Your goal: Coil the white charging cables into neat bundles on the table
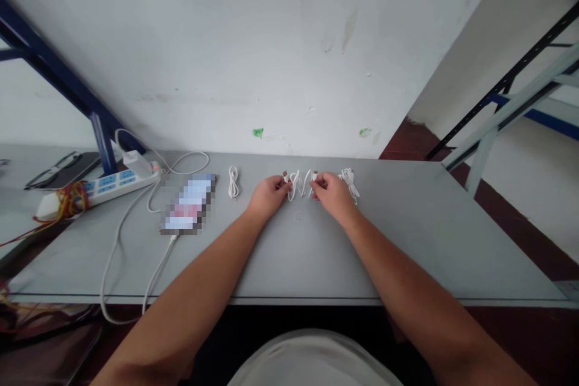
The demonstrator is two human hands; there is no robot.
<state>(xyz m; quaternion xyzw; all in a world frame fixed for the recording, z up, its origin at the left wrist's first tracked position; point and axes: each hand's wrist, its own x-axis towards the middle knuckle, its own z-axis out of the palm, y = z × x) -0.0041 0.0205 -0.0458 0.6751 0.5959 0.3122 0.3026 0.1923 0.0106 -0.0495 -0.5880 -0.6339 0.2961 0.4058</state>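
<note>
My left hand (270, 196) and my right hand (332, 195) are close together near the far edge of the grey table (407, 241). Each pinches a small connector end of a coiled white cable (298, 186), whose loops hang between them. I cannot tell if both ends belong to one cable. A bundled white cable (348, 186) lies just beyond my right hand. Another small bundle of white cable (233, 183) lies to the left of my left hand.
A pixelated rectangular device (187, 204) lies left, wired to a white charger (137, 163) on a blue-and-white power strip (122, 184). Glasses (54, 172) and tangled red-yellow wires (67, 200) sit far left. A wall backs the table.
</note>
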